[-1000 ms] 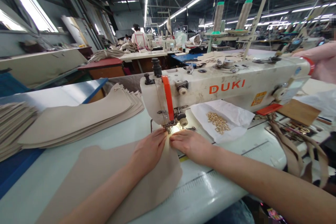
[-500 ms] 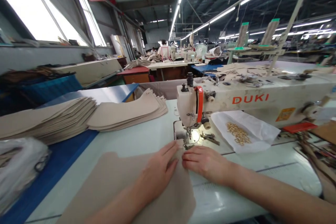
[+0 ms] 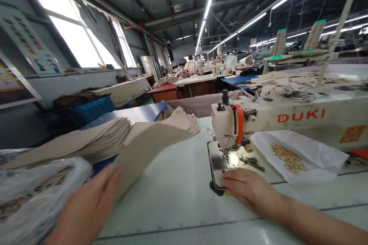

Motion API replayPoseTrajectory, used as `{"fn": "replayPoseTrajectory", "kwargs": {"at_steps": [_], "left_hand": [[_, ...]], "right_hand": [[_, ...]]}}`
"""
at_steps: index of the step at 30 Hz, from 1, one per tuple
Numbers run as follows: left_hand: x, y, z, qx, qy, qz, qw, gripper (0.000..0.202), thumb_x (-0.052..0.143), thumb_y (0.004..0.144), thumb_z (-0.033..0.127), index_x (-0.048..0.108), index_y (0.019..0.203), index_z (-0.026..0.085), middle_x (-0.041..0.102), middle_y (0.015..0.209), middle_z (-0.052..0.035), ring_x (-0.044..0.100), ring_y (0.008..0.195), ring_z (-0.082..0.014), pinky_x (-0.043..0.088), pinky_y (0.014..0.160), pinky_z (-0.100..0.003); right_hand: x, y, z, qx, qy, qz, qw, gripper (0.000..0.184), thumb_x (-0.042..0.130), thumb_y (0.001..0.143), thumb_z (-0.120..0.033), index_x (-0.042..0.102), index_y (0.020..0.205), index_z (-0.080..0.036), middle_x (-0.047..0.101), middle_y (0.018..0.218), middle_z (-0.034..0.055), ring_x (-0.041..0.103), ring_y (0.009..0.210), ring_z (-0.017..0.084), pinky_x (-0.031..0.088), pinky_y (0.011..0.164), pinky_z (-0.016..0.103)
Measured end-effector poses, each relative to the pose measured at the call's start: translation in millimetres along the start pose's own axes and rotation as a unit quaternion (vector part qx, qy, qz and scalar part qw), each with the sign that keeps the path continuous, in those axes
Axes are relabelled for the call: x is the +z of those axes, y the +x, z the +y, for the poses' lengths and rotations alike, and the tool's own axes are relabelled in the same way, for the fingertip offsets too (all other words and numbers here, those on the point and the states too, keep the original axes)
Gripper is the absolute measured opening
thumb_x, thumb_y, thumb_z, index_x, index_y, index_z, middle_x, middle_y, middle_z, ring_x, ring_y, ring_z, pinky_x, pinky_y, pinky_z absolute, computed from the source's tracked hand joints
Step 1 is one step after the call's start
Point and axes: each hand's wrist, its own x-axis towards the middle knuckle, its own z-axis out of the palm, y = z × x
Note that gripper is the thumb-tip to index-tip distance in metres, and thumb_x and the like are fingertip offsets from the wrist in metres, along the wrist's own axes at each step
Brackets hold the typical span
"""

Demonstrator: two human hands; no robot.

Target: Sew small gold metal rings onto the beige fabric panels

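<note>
The sewing machine (image 3: pixel 264 116) is pale, scuffed metal, with an orange-red strip down its head and "DUKI" in orange-red capitals along its arm; its yellow label (image 3: pixel 353 134) is too blurred to read. Left of the machine, a smooth, matt beige panel (image 3: pixel 143 143) with a curved edge slopes from a layered stack (image 3: pixel 191 122) toward the left hand (image 3: pixel 93 199). That hand is blurred, fingers at the panel's near end; I cannot tell whether they grip it. The right hand (image 3: pixel 253 189) lies palm down in front of the machine's needle, fingers close together; whether they pinch anything, I cannot tell. Below the machine's arm, small gold-coloured pieces (image 3: pixel 288 157) sit on a wrinkled white sheet (image 3: pixel 322 160) on the glossy tabletop (image 3: pixel 178 183).
</note>
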Motion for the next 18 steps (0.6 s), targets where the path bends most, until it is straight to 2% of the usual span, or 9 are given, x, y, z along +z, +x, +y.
{"fn": "replayPoseTrajectory", "kwargs": {"at_steps": [2,3,5,7,10,13,15,18], "left_hand": [[-16.2,58.8,0.4,-0.003,0.068,0.048,0.997,0.037,0.027,0.093,0.034,0.054,0.117,0.025,0.071,0.089,0.0023,0.068,0.086,-0.0255,0.056,0.075,-0.04],[-16.4,85.4,1.9,0.008,0.086,0.027,0.996,0.039,0.026,0.094,0.031,0.05,0.122,0.021,0.068,0.102,0.0003,0.063,0.099,-0.0263,0.05,0.087,-0.042],[1.1,127.0,4.7,0.026,0.098,-0.033,0.994,0.041,0.026,0.093,0.023,0.044,0.129,0.014,0.057,0.125,-0.0047,0.051,0.119,-0.0271,0.038,0.101,-0.042],[37.9,149.1,4.7,0.02,0.097,-0.068,0.993,0.042,0.027,0.09,0.013,0.045,0.128,0.015,0.053,0.132,-0.0081,0.048,0.123,-0.0229,0.035,0.104,-0.035],[103.6,148.6,1.4,-0.006,0.093,-0.126,0.988,0.04,0.031,0.087,0.009,0.052,0.121,0.016,0.057,0.129,-0.0096,0.053,0.118,-0.0186,0.039,0.1,-0.03],[150.5,126.9,0.1,-0.038,0.094,-0.167,0.981,0.035,0.039,0.089,0.024,0.054,0.12,0.016,0.057,0.129,-0.0122,0.051,0.121,-0.023,0.039,0.099,-0.037],[163.3,115.4,-0.4,-0.05,0.093,-0.179,0.978,0.042,0.039,0.09,0.035,0.051,0.125,0.015,0.05,0.135,-0.0137,0.044,0.127,-0.0251,0.035,0.102,-0.04],[155.5,117.1,-9.5,-0.059,0.097,-0.174,0.978,0.051,0.039,0.09,0.042,0.045,0.131,0.012,0.043,0.141,-0.0136,0.036,0.132,-0.0245,0.029,0.106,-0.038]], "right_hand": [[2.6,-1.3,0.6,0.013,0.007,0.0,1.0,0.026,0.041,0.094,-0.022,0.065,0.106,-0.019,0.07,0.101,0.0083,0.064,0.095,0.018,0.05,0.088,0.03],[4.0,-2.0,1.1,0.02,0.008,0.0,1.0,0.026,0.042,0.094,-0.022,0.065,0.106,-0.02,0.07,0.101,0.008,0.064,0.095,0.018,0.05,0.088,0.03],[5.7,-3.0,2.1,0.03,0.006,0.005,1.0,0.026,0.042,0.094,-0.022,0.065,0.105,-0.021,0.07,0.102,0.0074,0.064,0.095,0.018,0.05,0.088,0.029],[5.4,-2.4,2.5,0.026,0.0,0.008,1.0,0.026,0.042,0.093,-0.021,0.065,0.104,-0.02,0.07,0.1,0.0071,0.065,0.093,0.017,0.051,0.086,0.027],[2.2,0.6,2.6,0.011,-0.02,0.02,1.0,0.025,0.042,0.093,-0.02,0.066,0.1,-0.019,0.071,0.096,0.0058,0.067,0.087,0.015,0.052,0.081,0.023],[-1.3,3.8,3.1,-0.013,-0.042,0.038,0.998,0.026,0.042,0.094,-0.022,0.067,0.098,-0.019,0.072,0.092,0.0041,0.068,0.083,0.014,0.053,0.078,0.02],[-2.9,5.3,3.7,-0.03,-0.058,0.038,0.997,0.027,0.04,0.095,-0.024,0.068,0.095,-0.02,0.073,0.089,0.0033,0.069,0.081,0.013,0.054,0.076,0.018],[-4.5,6.9,4.6,-0.048,-0.087,0.021,0.995,0.029,0.04,0.095,-0.026,0.069,0.091,-0.02,0.073,0.088,0.0031,0.069,0.079,0.013,0.054,0.076,0.017]]}}
